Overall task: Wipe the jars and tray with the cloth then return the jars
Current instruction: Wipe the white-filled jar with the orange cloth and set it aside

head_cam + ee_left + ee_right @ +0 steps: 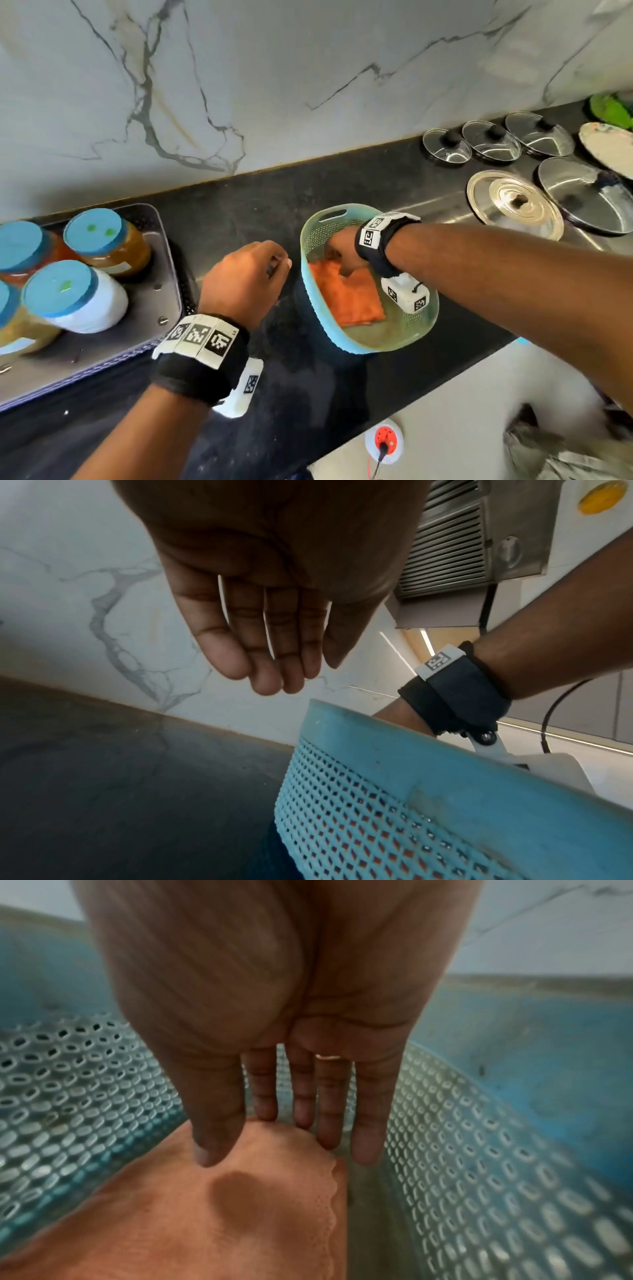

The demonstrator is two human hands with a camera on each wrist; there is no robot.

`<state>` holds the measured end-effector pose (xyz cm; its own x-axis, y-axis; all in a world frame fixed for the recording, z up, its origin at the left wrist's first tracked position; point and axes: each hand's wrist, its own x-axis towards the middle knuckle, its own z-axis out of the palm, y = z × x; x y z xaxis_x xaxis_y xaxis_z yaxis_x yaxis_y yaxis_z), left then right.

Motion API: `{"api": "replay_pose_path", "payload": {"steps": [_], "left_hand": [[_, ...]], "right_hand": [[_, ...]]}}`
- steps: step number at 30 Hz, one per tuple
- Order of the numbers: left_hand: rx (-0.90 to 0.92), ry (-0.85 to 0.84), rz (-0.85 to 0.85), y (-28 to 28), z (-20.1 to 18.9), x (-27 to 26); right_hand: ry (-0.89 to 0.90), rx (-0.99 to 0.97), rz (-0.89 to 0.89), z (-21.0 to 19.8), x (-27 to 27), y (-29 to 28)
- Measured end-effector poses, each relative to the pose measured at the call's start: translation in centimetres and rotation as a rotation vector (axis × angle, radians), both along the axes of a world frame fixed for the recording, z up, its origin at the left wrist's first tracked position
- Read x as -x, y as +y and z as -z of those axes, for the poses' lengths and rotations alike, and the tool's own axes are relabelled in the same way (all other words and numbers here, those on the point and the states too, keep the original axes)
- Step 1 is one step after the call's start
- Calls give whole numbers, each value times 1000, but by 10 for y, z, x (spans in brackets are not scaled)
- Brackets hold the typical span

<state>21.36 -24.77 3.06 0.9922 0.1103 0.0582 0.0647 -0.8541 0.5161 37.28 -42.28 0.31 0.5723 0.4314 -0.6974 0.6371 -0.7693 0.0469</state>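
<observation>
Several blue-lidded jars, one amber (106, 240) and one white (75, 296), stand on a metal tray (150, 308) at the left of the black counter. A folded orange cloth (349, 301) (171, 1218) lies inside a blue perforated basket (342, 346) (68, 1096) (445, 791). My right hand (342, 260) (267, 1139) reaches down into the basket and pinches the cloth's far edge, thumb on top, fingers behind the raised fold. My left hand (281, 265) (274, 680) hovers over the counter just left of the basket, fingers relaxed, holding nothing.
Several pot lids (513, 202) and a plate (609, 147) lie on the counter at the right. A marble wall (308, 85) backs the counter. The counter's front edge (428, 387) runs close behind the basket. Bare counter (239, 212) separates tray and basket.
</observation>
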Motion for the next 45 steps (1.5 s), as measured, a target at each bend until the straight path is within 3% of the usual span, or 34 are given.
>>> {"api": "replay_pose_path", "payload": {"steps": [8,13,18,20,25,30,33,37,42,45], "left_hand": [[-128,-33,-12,7,3,0],[-101,-79,36,20,-3,-2],[-121,-193,121,30,-18,8],[-111,-240,143,36,-27,14],[226,-173,184,59,-56,36],[507,-169,134,106,-55,76],[641,-119,78,138,-44,99],[605,-39,64,169,-34,126],[599,33,12,194,-14,153],[580,25,-200,205,0,160]], "right_hand": [[-45,-44,16,6,-2,-6],[-5,-190,77,-40,8,-21],[15,-582,386,-110,30,-43],[104,-802,534,-130,46,-40],[393,-1188,745,-151,99,4],[509,-1424,832,-137,153,70],[609,-1548,996,-108,186,107],[905,-1470,1179,-65,220,142],[813,-1395,1272,-48,241,164],[731,-1394,1323,-48,239,170]]}}
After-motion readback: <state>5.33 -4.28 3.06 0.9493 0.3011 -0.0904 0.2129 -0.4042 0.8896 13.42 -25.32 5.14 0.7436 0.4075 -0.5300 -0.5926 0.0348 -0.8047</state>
